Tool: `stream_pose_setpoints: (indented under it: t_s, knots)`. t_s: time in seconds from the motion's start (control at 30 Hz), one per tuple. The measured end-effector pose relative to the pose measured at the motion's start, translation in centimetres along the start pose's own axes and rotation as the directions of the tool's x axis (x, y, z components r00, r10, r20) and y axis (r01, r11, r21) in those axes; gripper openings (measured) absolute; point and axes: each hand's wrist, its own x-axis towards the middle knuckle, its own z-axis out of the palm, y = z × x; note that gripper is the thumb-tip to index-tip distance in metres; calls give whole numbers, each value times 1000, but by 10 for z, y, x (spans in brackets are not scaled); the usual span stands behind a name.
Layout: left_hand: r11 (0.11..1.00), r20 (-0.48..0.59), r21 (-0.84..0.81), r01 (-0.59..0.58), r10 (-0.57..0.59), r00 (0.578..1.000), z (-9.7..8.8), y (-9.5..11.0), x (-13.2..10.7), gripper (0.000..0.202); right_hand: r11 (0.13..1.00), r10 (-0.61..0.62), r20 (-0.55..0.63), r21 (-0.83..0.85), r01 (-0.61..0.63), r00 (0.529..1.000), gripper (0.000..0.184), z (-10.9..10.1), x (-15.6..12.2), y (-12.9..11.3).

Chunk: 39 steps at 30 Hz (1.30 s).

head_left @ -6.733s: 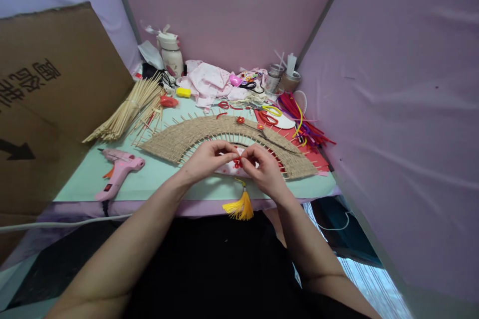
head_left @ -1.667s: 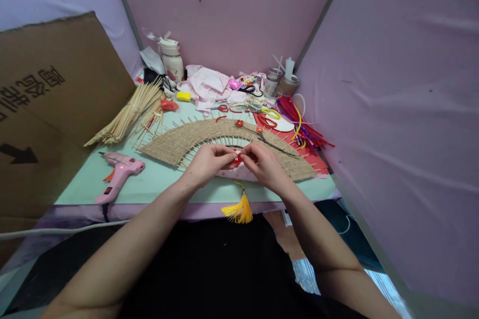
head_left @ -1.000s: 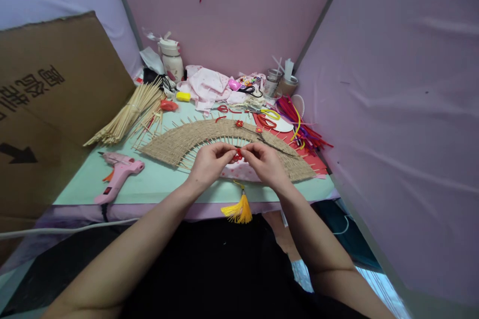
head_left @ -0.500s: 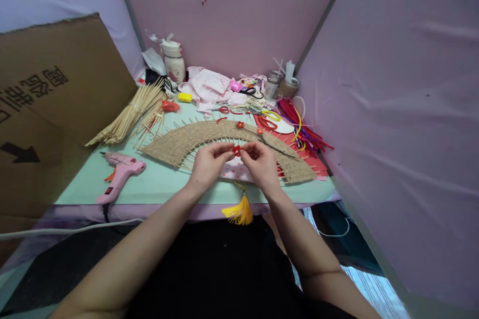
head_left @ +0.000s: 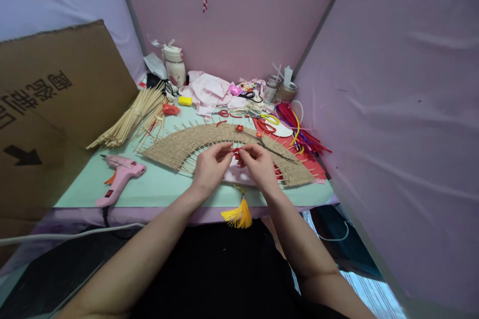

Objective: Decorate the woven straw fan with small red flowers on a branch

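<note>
Between the fingertips of my two hands is a small red pipe-cleaner flower (head_left: pixel 237 151), partly covered by the fingers. My left hand (head_left: pixel 211 167) pinches its left side, and my right hand (head_left: pixel 258 165) pinches the right side. Beneath and behind them lies a fan (head_left: pixel 168 152) of thin sticks woven with tan cord. Two red flowers (head_left: pixel 240 128) and a dark twig-like stem (head_left: pixel 275 147) rest on its right half. From the fan's lower middle, a yellow tassel (head_left: pixel 239 213) hangs over the table's front edge.
A pink glue gun (head_left: pixel 121 179) lies at left, near a bundle of sticks (head_left: pixel 125 122) and a large cardboard sheet (head_left: pixel 67 124). Scissors (head_left: pixel 266 126), pipe cleaners (head_left: pixel 309 134), pale pink cloth (head_left: pixel 205 90) and a bottle (head_left: pixel 174 67) occupy the back and right.
The red flower has turned between my fingers and less of it shows. My right hand's fingers have shifted slightly left and closer to my left hand. The camera view has tilted up a little.
</note>
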Motion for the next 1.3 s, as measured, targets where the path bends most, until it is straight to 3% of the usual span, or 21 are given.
stream_pose_setpoints:
  t_s: [0.13, 0.23, 0.37, 0.53, 0.7, 0.9, 1.07, 1.3]
  knots:
    - [903, 9, -352, 246, -260, 966, 13, -4, 20, 30, 983, 76, -44, 173, -67, 996, 26, 1, 19, 4]
    - [841, 69, -461, 284, -284, 956, 26, -9, 34, 23, 978, 89, -56, 193, -77, 994, 32, 4, 36, 12]
    - [892, 81, -393, 226, -211, 974, 33, -13, 47, 21, 997, 27, -69, 69, -22, 997, 34, 5, 49, 20]
    - [963, -8, -250, 100, -105, 994, 26, -17, 47, 17, 995, -37, -15, -89, 36, 999, 34, 4, 50, 19]
    - [992, 14, 108, -73, 72, 997, 20, -16, 44, 27, 994, -16, -17, -109, 14, 1000, 27, 3, 51, 15]
    - [973, 35, 227, -48, 41, 999, 19, -13, 49, 31, 998, 57, 79, -43, -54, 995, 30, -2, 55, 13]
    - [964, 53, 258, -64, 52, 997, 20, -7, 45, 28, 997, 51, 81, -61, -46, 995, 23, -3, 56, 18]
    - [974, 6, 215, 70, -73, 997, 18, -14, 54, 22, 997, 16, 122, -80, -7, 992, 26, -7, 59, 21]
